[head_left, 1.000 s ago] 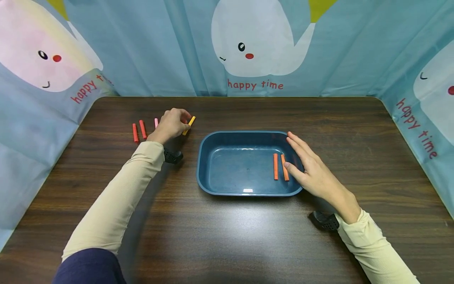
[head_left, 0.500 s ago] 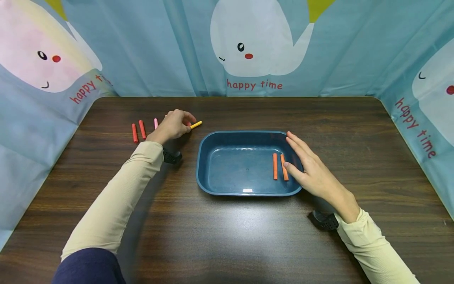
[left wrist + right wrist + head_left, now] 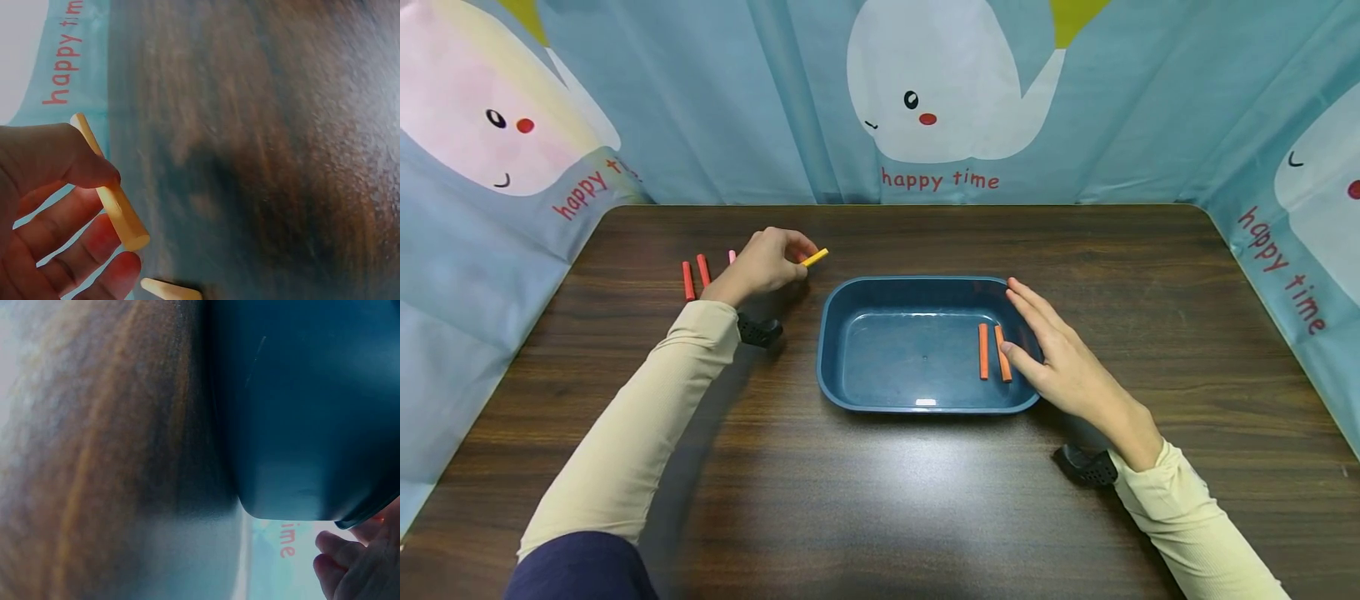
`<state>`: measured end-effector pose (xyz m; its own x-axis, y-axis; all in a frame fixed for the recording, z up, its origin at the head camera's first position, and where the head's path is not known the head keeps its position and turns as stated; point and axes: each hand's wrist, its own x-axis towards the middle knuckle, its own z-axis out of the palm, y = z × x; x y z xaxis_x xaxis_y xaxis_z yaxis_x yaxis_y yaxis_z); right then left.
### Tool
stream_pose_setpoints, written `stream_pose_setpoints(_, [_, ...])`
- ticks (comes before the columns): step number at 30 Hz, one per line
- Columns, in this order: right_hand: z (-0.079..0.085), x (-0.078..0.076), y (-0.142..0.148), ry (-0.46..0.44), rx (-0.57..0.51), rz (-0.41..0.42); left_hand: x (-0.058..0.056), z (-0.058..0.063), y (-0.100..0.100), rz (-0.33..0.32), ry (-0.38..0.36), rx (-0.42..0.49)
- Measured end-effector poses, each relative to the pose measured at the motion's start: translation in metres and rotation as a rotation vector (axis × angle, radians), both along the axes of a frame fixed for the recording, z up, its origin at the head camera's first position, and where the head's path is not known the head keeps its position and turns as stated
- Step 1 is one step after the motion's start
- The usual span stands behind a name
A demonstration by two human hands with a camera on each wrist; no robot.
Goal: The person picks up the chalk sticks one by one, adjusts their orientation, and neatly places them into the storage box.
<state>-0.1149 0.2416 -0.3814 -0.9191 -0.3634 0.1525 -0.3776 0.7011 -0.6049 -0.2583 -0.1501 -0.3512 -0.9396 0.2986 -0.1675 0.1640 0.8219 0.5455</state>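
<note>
My left hand (image 3: 765,262) pinches a yellow stick of chalk (image 3: 817,257) between thumb and fingers, to the left of and behind the blue tray (image 3: 925,409). Seen from the left wrist, the chalk (image 3: 128,222) slants, with both ends sticking out past the thumb. My right hand (image 3: 1067,367) rests at the tray's right rim, fingers extended along it and thumb over the inside. Two orange chalk sticks (image 3: 983,353) lie inside the tray near that thumb.
Two red chalk sticks (image 3: 688,281) and a pink one (image 3: 732,257), partly hidden, lie left of my left hand. Below the held chalk, the left wrist view shows a pale yellow piece (image 3: 172,290) on the dark wooden table (image 3: 880,500). A printed curtain (image 3: 700,108) encloses the table.
The yellow chalk has turned from steep to a flatter slant in my left hand, then risen slightly. My right hand and the tray stay put.
</note>
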Motion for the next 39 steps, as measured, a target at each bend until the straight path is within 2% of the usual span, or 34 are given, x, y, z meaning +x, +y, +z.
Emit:
stream_pose_setpoints(11, [0.001, 0.0, 0.0, -0.001, 0.003, -0.002, 0.006, 0.018, 0.012, -0.039, 0.032, 0.08])
stream_pose_setpoints(21, [0.002, 0.0, -0.001, -0.003, 0.002, -0.001, 0.014, 0.031, 0.026, -0.059, 0.038, 0.101])
stream_pose_setpoints(31, [0.002, 0.0, -0.001, -0.009, -0.005, -0.004, 0.031, 0.05, 0.047, -0.053, 0.08, 0.125])
stream_pose_setpoints(39, [0.002, -0.001, -0.001, -0.013, -0.011, 0.0, 0.041, 0.057, 0.065, -0.062, 0.048, 0.149])
